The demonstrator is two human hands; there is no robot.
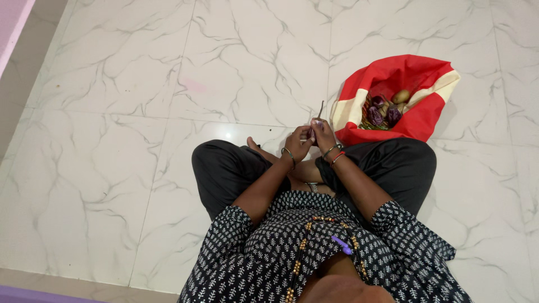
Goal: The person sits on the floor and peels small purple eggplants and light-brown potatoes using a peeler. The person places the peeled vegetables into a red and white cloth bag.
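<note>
While the person sits cross-legged on the white marble floor (140,84), both hands meet just in front of the knees. The left hand (297,143) is curled with its fingers bent inward, and the right hand (324,134) is curled against it; between them they pinch a small purple vegetable (313,132), mostly hidden by the fingers. A thin dark stalk (320,108) rises from the top of this shared grasp, tilted slightly right. Whether one hand also holds a blade cannot be told. Bangles circle both wrists.

Just beside the right hand, toward the floor's far right, lies a red cloth bag (418,73) with cream bands, its mouth gaping open. Inside rest several small purple aubergines (375,116), a brownish potato (401,96) near the mouth's far edge, and something green low down, too small to make out. The bag's near edge touches the person's black-trousered right knee (404,163).
</note>
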